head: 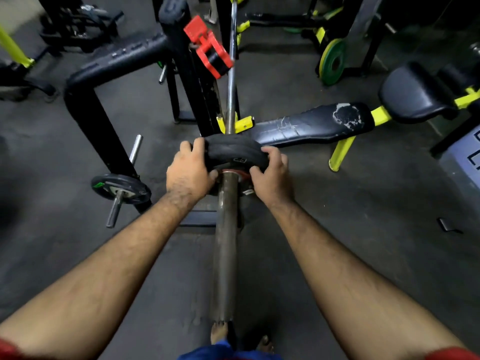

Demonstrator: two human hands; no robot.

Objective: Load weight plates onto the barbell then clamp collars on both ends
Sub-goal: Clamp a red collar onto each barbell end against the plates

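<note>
1. A black weight plate (235, 152) is clamped by both hands: the left hand (189, 172) is wrapped over its left rim and the right hand (270, 175) over its right rim, with the fingers curled over the top edge and the thumbs pressed on the near face.
2. The plate is seated on the barbell sleeve (226, 242), which is passed through its centre between the two grips; a red-rimmed hub (233, 174) is seen just below the plate's near face, around the sleeve.
3. The sleeve is extended from between the grips back toward the person, its end reached just above two bare feet (219, 332) on the dark floor (337, 203).
4. Beyond the grips, the thinner barbell shaft (232, 74) is run away over yellow rack hooks (242, 123).
5. Farther beyond, slightly to the left grip's side, a red collar (210, 51) is seen beside the shaft; whether it is touching the shaft cannot be told.
6. Off the left grip, a small black plate (120, 189) is carried on a storage peg (114, 209) of a black frame.
7. Off the right grip, a worn black bench pad (311, 124) is seen, and farther away a green-rimmed plate (332, 61) is stood on edge.
</note>
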